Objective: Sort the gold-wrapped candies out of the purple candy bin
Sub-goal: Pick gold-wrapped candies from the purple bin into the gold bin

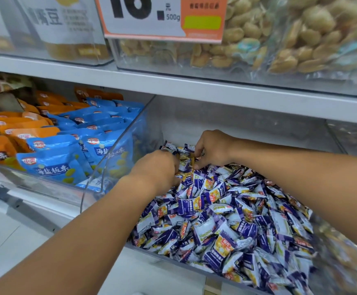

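A clear plastic bin (118,167) on the lower shelf is heaped with purple-and-white wrapped candies (226,220). Both my hands reach into its far left corner. My left hand (158,167) is curled, knuckles up, and its fingertips dig into the pile, where a gold-wrapped candy (184,176) shows beside them. My right hand (211,149) pinches a gold-wrapped candy (192,161) between its fingers and thumb. What my left fingers hold is hidden under the hand.
Left of the bin, another clear bin (45,186) holds blue snack bags (54,165) and orange snack bags (22,128). A white shelf board (215,90) hangs low over the candy bin. Above it stand clear bins of nuts (247,35) and a price sign (162,15).
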{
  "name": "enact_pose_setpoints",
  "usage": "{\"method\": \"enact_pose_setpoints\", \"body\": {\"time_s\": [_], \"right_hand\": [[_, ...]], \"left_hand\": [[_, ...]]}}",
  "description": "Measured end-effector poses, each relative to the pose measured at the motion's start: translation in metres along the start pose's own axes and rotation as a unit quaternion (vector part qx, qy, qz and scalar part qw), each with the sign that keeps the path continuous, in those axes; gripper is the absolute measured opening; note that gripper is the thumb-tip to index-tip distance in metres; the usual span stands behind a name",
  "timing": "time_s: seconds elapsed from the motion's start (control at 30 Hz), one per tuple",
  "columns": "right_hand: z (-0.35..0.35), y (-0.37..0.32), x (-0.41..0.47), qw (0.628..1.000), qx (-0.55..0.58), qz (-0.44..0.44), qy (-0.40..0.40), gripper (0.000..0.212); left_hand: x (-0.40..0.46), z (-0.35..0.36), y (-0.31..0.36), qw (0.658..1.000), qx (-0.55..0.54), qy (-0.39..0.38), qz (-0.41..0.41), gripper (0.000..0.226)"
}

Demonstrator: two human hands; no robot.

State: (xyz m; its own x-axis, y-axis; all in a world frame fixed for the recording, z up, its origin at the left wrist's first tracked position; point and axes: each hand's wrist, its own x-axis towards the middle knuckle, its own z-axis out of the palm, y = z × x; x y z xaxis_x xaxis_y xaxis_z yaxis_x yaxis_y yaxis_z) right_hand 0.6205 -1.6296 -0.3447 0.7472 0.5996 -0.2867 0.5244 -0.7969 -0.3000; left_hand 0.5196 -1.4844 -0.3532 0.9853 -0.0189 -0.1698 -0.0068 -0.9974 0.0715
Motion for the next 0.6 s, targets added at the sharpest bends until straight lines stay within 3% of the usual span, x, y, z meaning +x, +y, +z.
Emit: {"method": "enact_pose_setpoints", "body": {"time_s": [0.2, 0.3, 0.37, 0.43, 0.53, 0.6], "right_hand": [[0.005, -0.002, 0.0, 1.0, 0.012, -0.005, 0.02, 0.02], [-0.003, -0.004, -0.009, 0.996, 0.059, -0.014, 0.064, 0.019], [-0.009, -0.004, -0.015, 0.99, 0.097, -0.009, 0.102, 0.015], [-0.014, 0.0, -0.019, 0.98, 0.158, 0.01, 0.12, 0.025], [-0.016, 0.005, -0.021, 0.976, 0.203, 0.046, 0.064, 0.013], [-0.013, 0.005, -0.019, 0.983, 0.17, 0.037, 0.053, 0.008]], "left_hand": [[0.003, 0.009, -0.003, 1.0, 0.015, 0.008, 0.021, 0.018], [0.002, 0.0, -0.005, 0.995, -0.095, 0.038, -0.007, 0.035], [0.001, -0.011, -0.006, 0.977, -0.183, 0.095, -0.044, 0.043], [-0.002, -0.018, -0.007, 0.953, -0.258, 0.128, -0.091, 0.043], [-0.005, -0.018, -0.005, 0.936, -0.306, 0.119, -0.123, 0.034], [-0.005, -0.017, -0.003, 0.941, -0.296, 0.112, -0.12, 0.031]]}}
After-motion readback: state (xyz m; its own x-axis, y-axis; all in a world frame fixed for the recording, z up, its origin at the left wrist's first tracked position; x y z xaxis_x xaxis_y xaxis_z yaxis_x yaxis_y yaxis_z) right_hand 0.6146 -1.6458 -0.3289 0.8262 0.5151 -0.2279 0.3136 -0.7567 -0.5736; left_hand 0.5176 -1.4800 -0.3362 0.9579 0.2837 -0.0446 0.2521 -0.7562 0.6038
